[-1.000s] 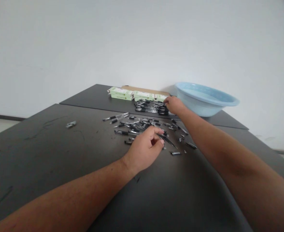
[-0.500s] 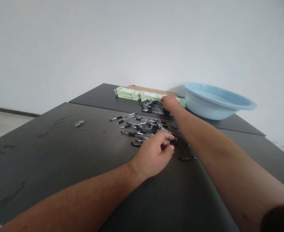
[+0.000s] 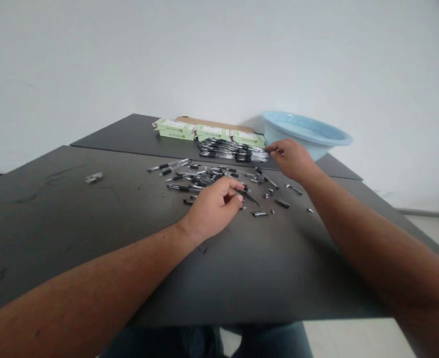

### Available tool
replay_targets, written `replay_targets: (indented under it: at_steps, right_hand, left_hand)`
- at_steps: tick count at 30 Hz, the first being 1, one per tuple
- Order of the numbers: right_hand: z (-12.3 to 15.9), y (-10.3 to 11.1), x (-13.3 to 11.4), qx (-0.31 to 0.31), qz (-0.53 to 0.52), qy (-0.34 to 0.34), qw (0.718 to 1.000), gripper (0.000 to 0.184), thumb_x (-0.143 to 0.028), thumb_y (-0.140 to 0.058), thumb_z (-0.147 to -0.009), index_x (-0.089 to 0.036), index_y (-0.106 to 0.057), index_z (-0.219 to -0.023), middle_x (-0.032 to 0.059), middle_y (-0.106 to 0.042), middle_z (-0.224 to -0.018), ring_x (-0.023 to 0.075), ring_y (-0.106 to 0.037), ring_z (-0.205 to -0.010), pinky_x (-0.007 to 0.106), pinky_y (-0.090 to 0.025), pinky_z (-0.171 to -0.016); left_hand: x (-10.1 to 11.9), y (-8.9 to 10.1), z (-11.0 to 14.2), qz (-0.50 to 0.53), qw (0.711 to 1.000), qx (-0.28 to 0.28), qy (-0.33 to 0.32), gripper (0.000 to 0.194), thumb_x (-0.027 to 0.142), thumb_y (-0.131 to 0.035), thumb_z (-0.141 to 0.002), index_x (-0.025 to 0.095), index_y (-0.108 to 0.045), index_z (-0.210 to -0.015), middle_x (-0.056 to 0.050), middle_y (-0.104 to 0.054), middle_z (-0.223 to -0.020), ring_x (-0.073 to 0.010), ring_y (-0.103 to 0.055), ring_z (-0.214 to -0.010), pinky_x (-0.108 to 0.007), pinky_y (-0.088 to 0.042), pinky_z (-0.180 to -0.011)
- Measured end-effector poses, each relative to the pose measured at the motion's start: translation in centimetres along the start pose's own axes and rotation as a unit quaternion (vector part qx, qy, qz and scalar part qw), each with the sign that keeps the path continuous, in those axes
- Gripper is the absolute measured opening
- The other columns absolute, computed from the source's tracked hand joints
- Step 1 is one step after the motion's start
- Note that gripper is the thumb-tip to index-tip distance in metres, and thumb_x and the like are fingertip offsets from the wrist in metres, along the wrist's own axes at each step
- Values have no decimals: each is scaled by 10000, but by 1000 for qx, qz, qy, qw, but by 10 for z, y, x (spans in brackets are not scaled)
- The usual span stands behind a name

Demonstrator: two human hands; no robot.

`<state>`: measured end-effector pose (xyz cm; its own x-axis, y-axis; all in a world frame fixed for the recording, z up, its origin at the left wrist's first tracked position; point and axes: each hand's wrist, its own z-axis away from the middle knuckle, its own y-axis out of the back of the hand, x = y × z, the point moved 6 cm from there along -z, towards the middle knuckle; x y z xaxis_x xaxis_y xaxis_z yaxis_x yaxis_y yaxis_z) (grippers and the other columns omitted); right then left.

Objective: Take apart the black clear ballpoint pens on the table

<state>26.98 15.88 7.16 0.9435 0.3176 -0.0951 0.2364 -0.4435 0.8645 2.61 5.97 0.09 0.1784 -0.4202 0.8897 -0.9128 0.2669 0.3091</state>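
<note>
My right hand (image 3: 289,158) reaches to the right end of a stack of clear pens with black grips (image 3: 221,148). Its thumb and forefinger are pinched at a pen end there. Nearer me, my left hand (image 3: 216,205) hovers low over a loose heap of pens and pen parts (image 3: 204,176), its fingers loosely curled and the thumb apart from the forefinger. A thin dark pen piece (image 3: 255,200) lies by its fingertips; no grip on it shows. Short clear and black pen parts (image 3: 260,214) lie scattered to the right of that hand.
Light green pen boxes (image 3: 176,130) stand in a row at the back, before a brown cardboard piece (image 3: 212,123). A light blue basin (image 3: 301,132) sits behind my right hand. Small clear parts (image 3: 94,177) lie off to the left on the dark table (image 3: 130,228).
My view has turned right and down, showing the table's front edge. My right hand has moved from the back of the pen stack to its right end. The left hand stays by the heap.
</note>
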Motion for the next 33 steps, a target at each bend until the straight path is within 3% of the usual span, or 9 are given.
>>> replay_targets:
  at_steps: [4, 7, 12, 20, 28, 33]
  right_hand:
    - [45, 28, 16, -9, 0, -35, 999, 338, -258, -539, -934, -212, -767, -1179, 112, -740, -1126, 292, -676, -1049, 435, -529, -953]
    - [61, 34, 28, -8, 5, -74, 997, 337, -274, -541, -939, -215, -763, -1185, 106, -754, -1147, 297, -686, -1073, 442, -535, -959]
    - [65, 4, 43, -70, 4, -133, 989, 360, -290, -540, -953, -192, -729, -1244, 102, -780, -1136, 273, -717, -1049, 401, -552, -932]
    - [46, -43, 37, -178, 28, -106, 978, 378, -278, -656, -847, -206, -751, -1206, 82, -793, -1101, 260, -731, -1006, 345, -542, -894]
    - [40, -62, 41, -223, 72, -128, 964, 458, -231, -665, -781, -198, -753, -1229, 109, -782, -1141, 288, -716, -1028, 337, -518, -888]
    - [39, -65, 40, -222, 69, -130, 964, 336, -232, -634, -774, -214, -812, -1058, 114, -794, -1065, 299, -714, -987, 341, -503, -833]
  left_hand:
    - [-3, 1, -2, -1, 1000, 6, 7, 236, 301, -588, -954, 199, -608, -1166, -24, -729, -858, -145, -687, -723, -276, -559, -694]
    - [-3, 2, -2, -4, 1000, 2, 6, 256, 323, -589, -959, 196, -607, -1180, -28, -724, -861, -152, -692, -741, -284, -571, -702]
    - [-3, 3, -3, -3, 1000, 6, 3, 270, 336, -599, -956, 202, -609, -1191, -25, -715, -854, -160, -695, -757, -289, -580, -704]
    - [-9, 4, -3, -13, 1000, 0, 3, 277, 344, -592, -966, 198, -603, -1202, -30, -717, -865, -161, -694, -760, -289, -581, -704]
    - [-11, 4, -5, -37, 999, 2, -9, 254, 313, -589, -961, 217, -606, -1196, -25, -746, -879, -165, -705, -767, -302, -581, -709]
    - [-10, 4, -5, -41, 999, 1, -16, 242, 302, -584, -962, 224, -605, -1190, -13, -739, -861, -165, -706, -769, -310, -579, -717]
